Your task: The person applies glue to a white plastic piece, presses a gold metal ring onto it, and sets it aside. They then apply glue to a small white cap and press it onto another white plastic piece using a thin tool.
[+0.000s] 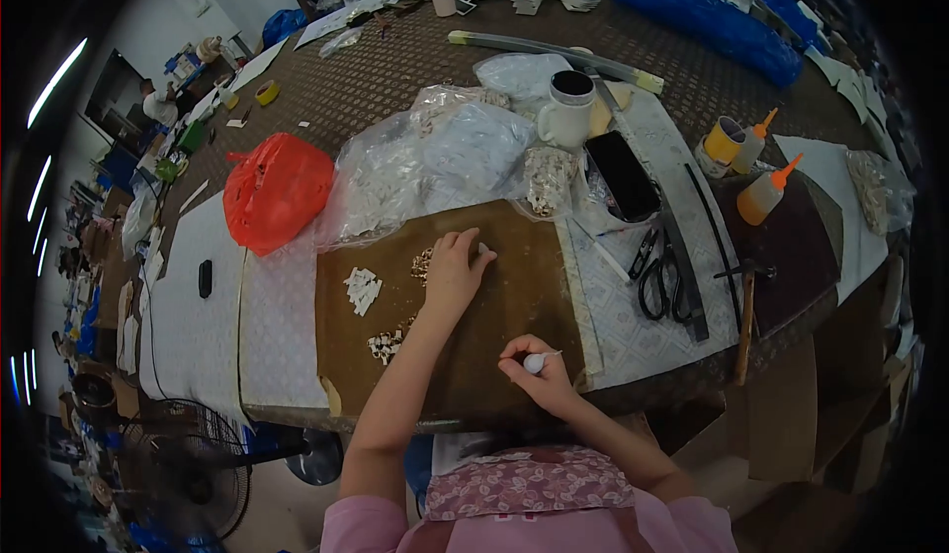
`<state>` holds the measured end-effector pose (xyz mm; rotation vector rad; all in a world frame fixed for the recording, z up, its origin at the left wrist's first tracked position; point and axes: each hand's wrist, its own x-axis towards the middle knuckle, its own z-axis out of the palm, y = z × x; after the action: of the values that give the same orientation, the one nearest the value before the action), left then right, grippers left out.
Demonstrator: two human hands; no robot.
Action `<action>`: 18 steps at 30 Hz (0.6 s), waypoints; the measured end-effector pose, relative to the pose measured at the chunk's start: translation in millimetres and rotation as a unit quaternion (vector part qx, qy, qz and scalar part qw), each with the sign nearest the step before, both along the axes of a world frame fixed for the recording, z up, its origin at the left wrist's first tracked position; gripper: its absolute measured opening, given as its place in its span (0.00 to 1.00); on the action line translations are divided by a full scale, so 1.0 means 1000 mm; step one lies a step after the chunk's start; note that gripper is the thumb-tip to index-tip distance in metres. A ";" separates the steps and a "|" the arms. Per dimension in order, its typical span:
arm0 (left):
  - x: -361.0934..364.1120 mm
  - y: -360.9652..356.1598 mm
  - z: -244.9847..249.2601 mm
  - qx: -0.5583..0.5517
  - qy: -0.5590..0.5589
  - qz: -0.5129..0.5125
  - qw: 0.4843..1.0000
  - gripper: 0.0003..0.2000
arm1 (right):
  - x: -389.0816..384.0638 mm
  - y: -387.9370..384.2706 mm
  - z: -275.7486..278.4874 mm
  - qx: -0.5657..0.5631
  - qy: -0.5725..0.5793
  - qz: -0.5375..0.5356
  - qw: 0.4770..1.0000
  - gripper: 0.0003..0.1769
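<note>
My left hand (pixel 457 271) reaches over the brown mat (pixel 494 296), its fingers slightly bent and apart, with nothing visible in them. Just left of it lies a pile of small gold-coloured pieces (pixel 421 265), partly covered by the hand. Near the mat's front right, my right hand (pixel 542 383) is closed around a small white bottle (pixel 535 363) with a thin tip pointing right. A heap of small white pieces (pixel 363 290) is on the mat's left side. Below it, beside my left forearm, sit more small white and dark pieces (pixel 385 346).
Behind the mat are a red plastic bag (pixel 277 193), clear bags (pixel 376 179), a white mug (pixel 566 110) and a phone (pixel 623 175). To the right lie scissors (pixel 664 286), a metal ruler (pixel 684 276), a hammer (pixel 746 321) and an orange-tipped bottle (pixel 767 193). A fan (pixel 193 484) stands lower left.
</note>
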<state>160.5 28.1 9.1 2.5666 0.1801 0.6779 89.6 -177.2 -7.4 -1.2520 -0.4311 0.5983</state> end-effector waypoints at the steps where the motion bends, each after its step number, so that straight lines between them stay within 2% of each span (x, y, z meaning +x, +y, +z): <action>1: 0.004 0.001 -0.005 -0.035 0.020 -0.012 0.999 0.15 | 0.000 0.000 0.001 0.001 0.002 -0.001 1.000 0.05; 3: 0.012 0.004 -0.015 -0.105 0.059 -0.036 0.992 0.15 | -0.001 -0.001 0.003 0.002 0.002 -0.003 1.000 0.05; 4: 0.012 0.001 -0.014 -0.207 0.037 -0.049 0.976 0.13 | -0.001 -0.002 0.003 0.002 0.001 -0.004 1.000 0.05; 6: 0.004 -0.009 -0.008 -0.403 -0.005 -0.074 0.912 0.10 | 0.000 -0.001 0.005 0.001 -0.015 -0.014 1.000 0.05; 7: -0.004 -0.013 0.002 -0.522 -0.001 -0.098 0.847 0.09 | 0.001 -0.001 0.007 -0.001 -0.029 -0.019 0.999 0.05; 9: -0.023 -0.019 0.026 -0.730 0.003 -0.134 0.670 0.07 | 0.000 0.000 0.007 -0.004 -0.041 -0.022 0.999 0.04; 12: -0.044 -0.017 0.034 -0.792 0.005 -0.210 0.573 0.07 | 0.001 0.002 0.006 -0.006 -0.045 -0.018 0.999 0.04; 16: -0.053 -0.014 0.027 -0.825 -0.010 -0.306 0.475 0.06 | 0.001 0.003 -0.001 -0.005 -0.040 -0.015 0.999 0.05; 18: -0.051 -0.011 0.024 -0.820 -0.007 -0.344 0.458 0.06 | 0.000 0.003 -0.001 -0.014 -0.015 -0.017 1.000 0.05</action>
<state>109.9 17.0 32.8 0.5166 -0.1837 -0.0318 89.7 -174.4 -8.1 -1.2943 -0.4271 0.5589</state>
